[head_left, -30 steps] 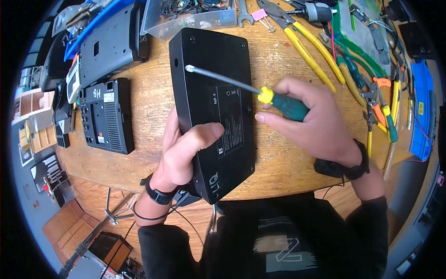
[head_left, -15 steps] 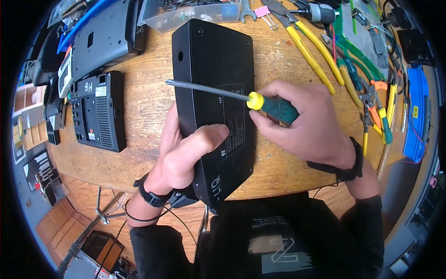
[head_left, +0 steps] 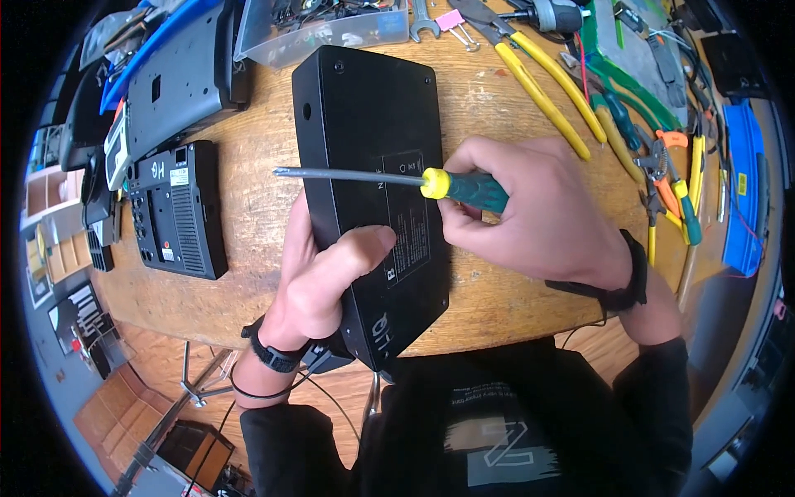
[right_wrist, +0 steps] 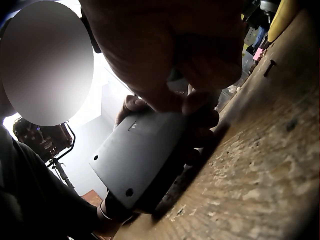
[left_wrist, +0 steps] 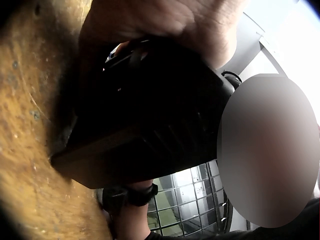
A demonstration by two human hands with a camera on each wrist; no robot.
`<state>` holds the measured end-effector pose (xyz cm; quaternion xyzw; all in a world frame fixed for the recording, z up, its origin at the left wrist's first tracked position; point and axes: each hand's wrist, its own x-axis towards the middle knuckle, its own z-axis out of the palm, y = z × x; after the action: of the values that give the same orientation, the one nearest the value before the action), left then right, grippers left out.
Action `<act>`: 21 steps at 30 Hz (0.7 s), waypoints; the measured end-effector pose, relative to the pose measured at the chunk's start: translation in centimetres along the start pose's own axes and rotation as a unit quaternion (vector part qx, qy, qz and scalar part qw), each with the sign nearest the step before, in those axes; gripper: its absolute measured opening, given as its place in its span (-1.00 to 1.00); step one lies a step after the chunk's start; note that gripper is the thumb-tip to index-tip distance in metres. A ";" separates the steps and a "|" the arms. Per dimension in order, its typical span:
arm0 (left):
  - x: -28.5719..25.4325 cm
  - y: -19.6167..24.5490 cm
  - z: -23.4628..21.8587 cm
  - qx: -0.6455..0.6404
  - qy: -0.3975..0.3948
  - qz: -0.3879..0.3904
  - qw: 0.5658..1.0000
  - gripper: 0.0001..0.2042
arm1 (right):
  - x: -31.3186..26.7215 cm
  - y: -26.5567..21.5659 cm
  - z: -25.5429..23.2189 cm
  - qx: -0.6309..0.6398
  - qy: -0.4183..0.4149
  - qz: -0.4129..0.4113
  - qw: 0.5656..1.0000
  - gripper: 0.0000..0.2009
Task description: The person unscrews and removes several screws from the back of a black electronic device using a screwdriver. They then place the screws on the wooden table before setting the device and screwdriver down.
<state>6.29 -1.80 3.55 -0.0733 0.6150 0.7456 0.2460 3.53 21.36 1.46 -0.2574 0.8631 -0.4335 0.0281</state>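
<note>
A black rectangular box point(head_left: 377, 124) with a printed label stands tilted on the wooden table in the head view. The left hand point(head_left: 319, 277) grips its left edge, thumb across the labelled face and fingers behind. In the right hand point(head_left: 534, 211) is a screwdriver point(head_left: 468, 191) with a green and yellow handle; its shaft crosses over the box, tip past the box's left edge. In the left wrist view the box point(left_wrist: 150, 120) is dark under the left hand point(left_wrist: 165, 20). The right wrist view shows the box's face point(right_wrist: 145, 150) below the right hand point(right_wrist: 170, 45).
A second black device point(head_left: 178, 211) lies at the left, near a large black panel point(head_left: 178, 70). Behind the box is a clear bin point(head_left: 331, 37) of small parts. Yellow-handled cutters point(head_left: 546, 91), more tools and a blue tray point(head_left: 743, 190) are at the right. A small screw point(right_wrist: 270, 68) lies on the table.
The screwdriver has swung from slanting to nearly level across the box, its tip moving left and down. The right hand has come closer to the box, while the left hand keeps its grip.
</note>
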 end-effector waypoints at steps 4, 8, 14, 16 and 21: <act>-0.1 0.3 0.5 0.007 -0.003 0.006 1.000 -0.66 | 0.0 -0.1 -0.2 -0.002 -0.004 0.008 1.000 -0.83; -0.3 0.0 0.6 -0.002 0.003 0.021 1.000 -0.65 | -0.4 -0.1 -1.6 -0.001 0.024 0.011 1.000 -0.85; 0.0 0.3 0.4 -0.007 -0.001 -0.014 1.000 -0.62 | -2.2 0.5 -5.1 -0.035 0.037 0.175 0.983 -0.87; 0.1 0.3 0.2 -0.010 -0.002 -0.018 1.000 -0.60 | -2.9 1.2 -4.5 -0.043 0.041 0.172 0.983 -0.89; 0.4 -0.3 0.1 -0.064 -0.006 -0.012 0.998 -0.35 | -2.9 2.0 -4.0 -0.044 0.064 0.150 0.986 -0.82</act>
<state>6.07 -1.58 3.09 -0.0919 0.5633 0.7812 0.2530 4.16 26.63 1.93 -0.0981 0.9102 -0.4015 0.0264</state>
